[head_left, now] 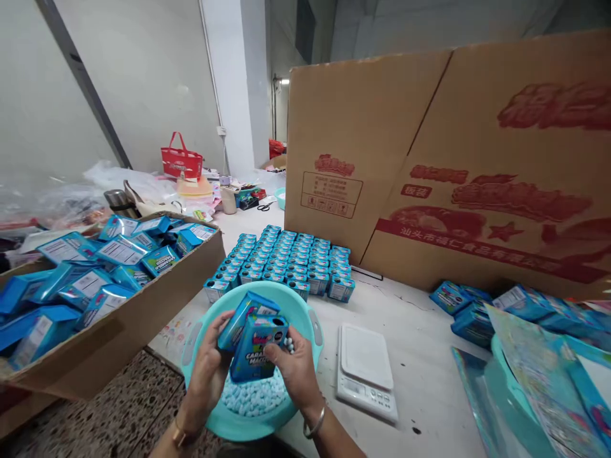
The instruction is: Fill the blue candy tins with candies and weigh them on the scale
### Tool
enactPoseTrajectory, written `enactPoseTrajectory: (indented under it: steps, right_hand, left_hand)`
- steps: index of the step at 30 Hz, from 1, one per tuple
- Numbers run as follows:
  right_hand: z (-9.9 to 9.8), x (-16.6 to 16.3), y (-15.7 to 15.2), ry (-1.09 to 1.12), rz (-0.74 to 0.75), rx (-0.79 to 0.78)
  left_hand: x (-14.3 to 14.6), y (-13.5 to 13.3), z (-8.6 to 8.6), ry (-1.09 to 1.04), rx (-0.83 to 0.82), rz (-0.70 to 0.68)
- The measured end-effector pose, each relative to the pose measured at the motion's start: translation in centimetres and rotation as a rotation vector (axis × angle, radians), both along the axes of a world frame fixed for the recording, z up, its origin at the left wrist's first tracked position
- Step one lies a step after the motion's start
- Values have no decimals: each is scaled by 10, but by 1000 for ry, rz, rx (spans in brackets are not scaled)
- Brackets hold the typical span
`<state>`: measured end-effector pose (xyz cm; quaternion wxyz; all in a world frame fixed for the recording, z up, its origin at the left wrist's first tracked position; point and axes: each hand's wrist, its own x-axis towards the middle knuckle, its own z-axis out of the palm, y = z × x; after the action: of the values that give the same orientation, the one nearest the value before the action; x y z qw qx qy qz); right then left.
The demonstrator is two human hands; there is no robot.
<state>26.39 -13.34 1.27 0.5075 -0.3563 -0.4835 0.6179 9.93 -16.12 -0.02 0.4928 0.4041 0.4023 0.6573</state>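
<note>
**Two blue packets [258, 353] held above a teal basin [258, 427] of pale pellets [252, 397]**

The left hand [209, 362] is closed around the left side of the rear packet [245, 312], which leans behind its twin. The right hand [296, 366] pinches the front packet [255, 359], thumb pressed flat on its printed face; the fingers behind are mostly hidden. Both packets are tilted and overlap over the middle of the basin (a metal bangle [315, 423] circles the right wrist).

Just beyond the basin, similar packets stand in close rows [289, 261] on the white surface [420, 375]. To the left, an open carton [128, 334] holds a loose heap of blue packets [119, 251]. A white scale [366, 366] lies just right of the basin, its pan bare. Behind it rises a large brown cardboard box [429, 146] with red print, and more packets [470, 312] lie near its foot. At the right edge sits a second teal basin [508, 397], partly covered by printed sheets [539, 362]. A red bag [184, 163] stands among clutter at the back.
</note>
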Motion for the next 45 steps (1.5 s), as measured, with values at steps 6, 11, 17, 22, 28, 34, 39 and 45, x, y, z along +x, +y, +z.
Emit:
enactPoseTrajectory:
  steps: [6,11,17,22,28,34,39,45]
  right_hand:
    - [-5,-5,-15,-338,-50,185]
    - [-3,-6,-6,-180,-10,22]
    - [-1,2,20,-106,-116,-60]
    - [-2,-2,35,-222,-306,23]
    - [0,-15,35,-300,-393,172]
    - [7,-19,29,-260,-325,191]
    - [20,-19,30,-226,-374,180]
    - [38,-17,37,-329,-165,157]
  left_hand:
    - [-44,4,12,202,-111,-86]
    - [-46,13,17,164,-319,-35]
    - [-45,24,12,-47,-456,72]
    - [-56,12,15,-109,-528,-166]
    - [-35,-12,12,-389,-489,-457]
    - [5,-8,-1,-137,-448,-356]
    - [18,0,-12,423,-221,19]
    - [8,5,3,474,-46,81]
